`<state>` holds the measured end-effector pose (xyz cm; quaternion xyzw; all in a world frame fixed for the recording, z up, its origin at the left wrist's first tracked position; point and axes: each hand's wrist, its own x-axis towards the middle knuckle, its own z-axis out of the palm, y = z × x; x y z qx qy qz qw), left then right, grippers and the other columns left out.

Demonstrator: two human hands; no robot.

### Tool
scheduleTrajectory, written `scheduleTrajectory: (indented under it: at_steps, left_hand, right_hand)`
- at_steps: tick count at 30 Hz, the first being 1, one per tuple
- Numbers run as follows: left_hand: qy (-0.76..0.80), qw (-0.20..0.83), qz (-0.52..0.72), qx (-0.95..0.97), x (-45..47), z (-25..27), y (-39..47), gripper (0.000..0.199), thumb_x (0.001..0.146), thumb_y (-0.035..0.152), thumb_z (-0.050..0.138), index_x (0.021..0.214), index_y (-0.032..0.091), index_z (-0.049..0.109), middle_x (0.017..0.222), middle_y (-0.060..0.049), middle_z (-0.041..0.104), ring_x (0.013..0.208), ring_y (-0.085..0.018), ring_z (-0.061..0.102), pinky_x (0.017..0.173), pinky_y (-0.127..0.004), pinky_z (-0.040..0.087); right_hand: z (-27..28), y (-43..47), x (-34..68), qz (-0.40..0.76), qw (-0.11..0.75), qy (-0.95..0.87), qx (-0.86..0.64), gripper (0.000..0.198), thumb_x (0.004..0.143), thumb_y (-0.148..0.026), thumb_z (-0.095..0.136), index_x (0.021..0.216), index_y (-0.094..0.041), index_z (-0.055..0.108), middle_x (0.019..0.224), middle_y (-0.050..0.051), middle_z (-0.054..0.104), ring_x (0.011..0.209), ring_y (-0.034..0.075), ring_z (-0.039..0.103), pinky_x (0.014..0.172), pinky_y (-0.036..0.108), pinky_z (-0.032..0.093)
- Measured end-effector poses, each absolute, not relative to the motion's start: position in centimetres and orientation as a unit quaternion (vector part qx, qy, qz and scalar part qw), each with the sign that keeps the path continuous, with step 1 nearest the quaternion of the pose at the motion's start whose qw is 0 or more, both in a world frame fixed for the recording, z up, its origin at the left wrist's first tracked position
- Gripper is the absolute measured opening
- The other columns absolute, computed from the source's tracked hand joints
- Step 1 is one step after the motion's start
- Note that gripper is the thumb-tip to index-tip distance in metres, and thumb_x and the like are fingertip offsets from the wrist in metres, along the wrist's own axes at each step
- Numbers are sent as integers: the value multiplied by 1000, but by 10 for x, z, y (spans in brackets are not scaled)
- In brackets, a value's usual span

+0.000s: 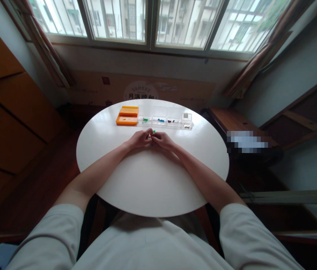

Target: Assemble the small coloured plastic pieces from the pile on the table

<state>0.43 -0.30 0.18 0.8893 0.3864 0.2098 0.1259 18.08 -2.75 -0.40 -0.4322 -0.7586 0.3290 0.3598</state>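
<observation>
My left hand (141, 138) and my right hand (162, 140) meet over the far half of the white round table (147, 180). Both have their fingers closed around a small green and yellow piece (154, 132), which looks like tiny building blocks put together. Most of it is hidden by the fingertips, so its exact kind does not show. Just beyond the hands stand clear plastic boxes with small loose pieces inside: green ones (145, 120), blue ones (161, 120) and dark ones (171, 121).
An orange open box (126, 122) with a few tiny pieces sits left of the clear boxes. At the right end is a small clear box (187, 126) with light pieces. A wooden bench (220, 114) stands right of the table, below the windows (181, 22).
</observation>
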Motion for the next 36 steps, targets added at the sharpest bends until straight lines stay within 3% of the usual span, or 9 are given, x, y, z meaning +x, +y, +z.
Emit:
scheduleTrajectory:
  at_steps: [36]
  left_hand:
    - [385, 134, 218, 887, 4, 0, -1, 28, 78, 41, 52, 99, 22, 53, 64, 4, 55, 54, -10, 44, 53, -22, 26]
  right_hand:
    - [-9, -24, 182, 333, 365, -753, -434, 25, 79, -28, 52, 86, -11, 68, 67, 2, 64, 62, 12, 55, 60, 23, 41]
